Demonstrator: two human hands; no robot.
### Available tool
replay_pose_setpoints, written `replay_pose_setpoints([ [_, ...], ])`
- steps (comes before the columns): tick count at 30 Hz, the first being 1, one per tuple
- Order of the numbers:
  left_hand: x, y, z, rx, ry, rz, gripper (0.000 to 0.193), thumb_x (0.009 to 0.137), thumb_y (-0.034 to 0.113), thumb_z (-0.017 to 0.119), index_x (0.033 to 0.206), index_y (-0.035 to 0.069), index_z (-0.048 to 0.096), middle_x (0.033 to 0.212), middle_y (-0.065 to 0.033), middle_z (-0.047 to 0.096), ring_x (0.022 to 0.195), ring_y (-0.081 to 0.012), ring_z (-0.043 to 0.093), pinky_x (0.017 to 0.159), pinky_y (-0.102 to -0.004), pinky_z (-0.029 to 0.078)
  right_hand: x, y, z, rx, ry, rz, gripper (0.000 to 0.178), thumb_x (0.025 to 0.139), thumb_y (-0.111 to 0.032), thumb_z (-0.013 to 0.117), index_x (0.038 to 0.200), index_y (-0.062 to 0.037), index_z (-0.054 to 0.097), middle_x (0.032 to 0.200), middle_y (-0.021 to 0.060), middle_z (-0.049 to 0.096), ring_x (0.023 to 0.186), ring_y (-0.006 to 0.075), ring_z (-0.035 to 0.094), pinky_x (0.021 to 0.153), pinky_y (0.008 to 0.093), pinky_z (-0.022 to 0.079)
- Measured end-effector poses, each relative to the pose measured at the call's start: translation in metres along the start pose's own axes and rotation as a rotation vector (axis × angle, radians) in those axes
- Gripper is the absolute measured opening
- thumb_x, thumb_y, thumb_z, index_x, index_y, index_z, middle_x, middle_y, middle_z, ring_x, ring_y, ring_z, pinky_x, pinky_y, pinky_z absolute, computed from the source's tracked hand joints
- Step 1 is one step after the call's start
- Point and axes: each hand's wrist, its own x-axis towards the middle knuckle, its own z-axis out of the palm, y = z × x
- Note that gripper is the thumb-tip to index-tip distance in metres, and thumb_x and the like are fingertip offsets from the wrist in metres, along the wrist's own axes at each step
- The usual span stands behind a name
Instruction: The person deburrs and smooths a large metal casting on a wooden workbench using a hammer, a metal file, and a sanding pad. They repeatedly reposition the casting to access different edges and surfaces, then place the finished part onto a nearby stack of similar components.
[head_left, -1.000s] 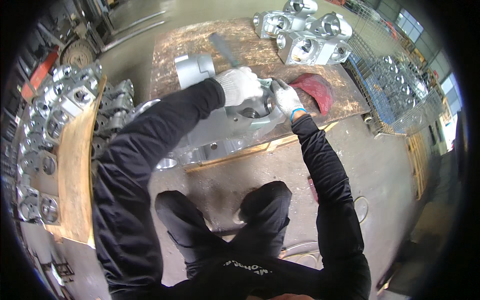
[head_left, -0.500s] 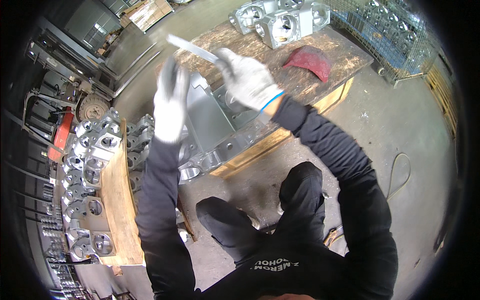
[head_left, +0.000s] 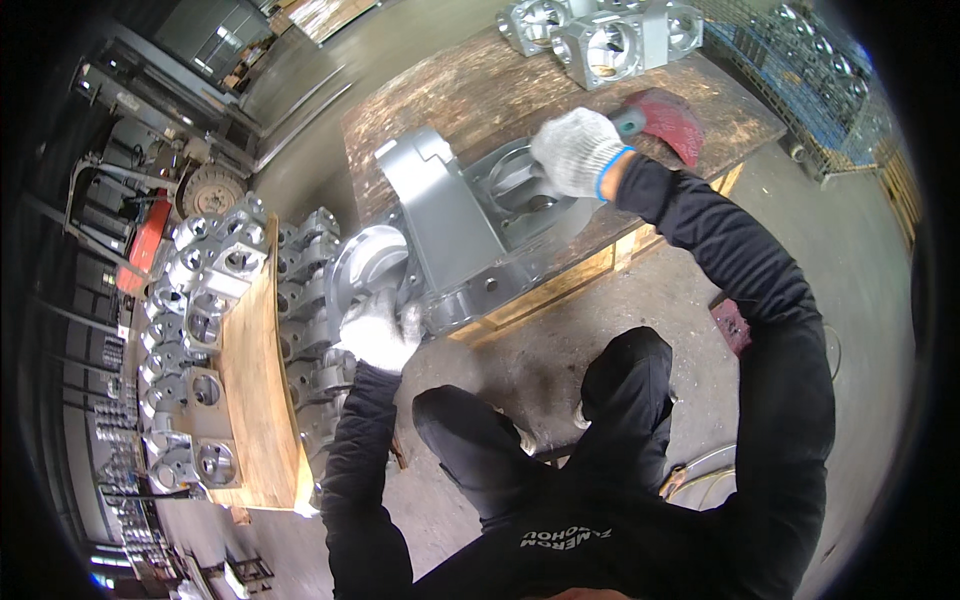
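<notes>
Plainly, white lettering (head_left: 566, 538) on black shirt (head_left: 480, 572); right grip (head_left: 580, 153) around teal handle (head_left: 629, 123).

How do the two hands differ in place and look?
The left hand is by a round metal part; the right hand is farther up and right. The right hand grips a tool; the left hand shows none. A blue band shows at the right hand's wrist, none at the left hand's. Both wear pale gloves.

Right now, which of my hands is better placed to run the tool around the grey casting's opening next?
Your right, I'd judge: the right hand seems to grip the green-ended tool beside the opening of the grey casting. The left hand is farther off, at a round metal part.
</notes>
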Motion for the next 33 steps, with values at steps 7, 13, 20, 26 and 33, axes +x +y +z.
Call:
replay_pose_setpoints([
  [7, -0.002, 0.002, -0.003, 0.076, -0.06, -0.032, 0.047, 0.094, 0.052, 0.06, 0.086, 0.006, 0.065, 0.067, -0.0149, 0.062, 0.06, -0.0373, 0.062, 0.06, -0.0472, 0.05, -0.022, 0.052, -0.011, -0.065, 0.188, -0.529, 0.023, 0.087, -0.037, 0.07, 0.073, -0.0187, 0.071, 0.061, 0.0053, 0.062, 0.058, 0.0296, 0.063, 0.059, 0.0437, 0.049],
  [13, 0.002, 0.006, -0.009, 0.059, -0.035, -0.061, 0.048, 0.091, 0.055, 0.065, 0.109, 0.011, 0.073, 0.068, -0.0105, 0.067, 0.059, -0.0312, 0.067, 0.062, -0.044, 0.056, 0.015, 0.084, -0.027, -0.05, 0.065, -0.844, 0.02, 0.072, -0.032, 0.073, 0.079, -0.0147, 0.066, 0.073, 0.0041, 0.061, 0.074, 0.0293, 0.064, 0.067, 0.0446, 0.052],
  [20, -0.003, -0.001, -0.005, 0.054, -0.004, -0.041, 0.05, 0.09, 0.059, 0.065, 0.091, 0.009, 0.069, 0.062, -0.0096, 0.064, 0.052, -0.0292, 0.064, 0.054, -0.0418, 0.053, 0.022, 0.042, 0.002, -0.151, 0.144, -0.442, 0.017, 0.085, -0.029, 0.068, 0.084, -0.0118, 0.067, 0.074, 0.007, 0.064, 0.073, 0.0309, 0.067, 0.069, 0.0446, 0.053],
  [26, 0.021, -0.015, -0.002, -0.047, -0.006, -0.082, 0.054, 0.096, 0.059, 0.06, 0.09, 0.006, 0.07, 0.06, -0.0113, 0.064, 0.052, -0.0294, 0.064, 0.053, -0.0423, 0.053, -0.019, 0.052, -0.011, 0.016, 0.057, 0.239, 0.038, 0.099, -0.046, 0.06, 0.096, -0.0118, 0.076, 0.081, 0.0166, 0.072, 0.077, 0.0354, 0.072, 0.071, 0.0481, 0.054],
  [33, 0.029, -0.023, 0.003, -0.085, -0.077, -0.179, 0.052, 0.1, 0.054, 0.054, 0.094, 0.007, 0.073, 0.075, -0.0147, 0.071, 0.073, -0.0336, 0.072, 0.067, -0.0465, 0.057, -0.221, 0.079, 0.056, 1.403, 0.189, 1.114, 0.039, 0.107, -0.041, 0.05, 0.099, -0.006, 0.066, 0.074, 0.0061, 0.066, 0.059, 0.0203, 0.062, 0.058, 0.0351, 0.05],
])
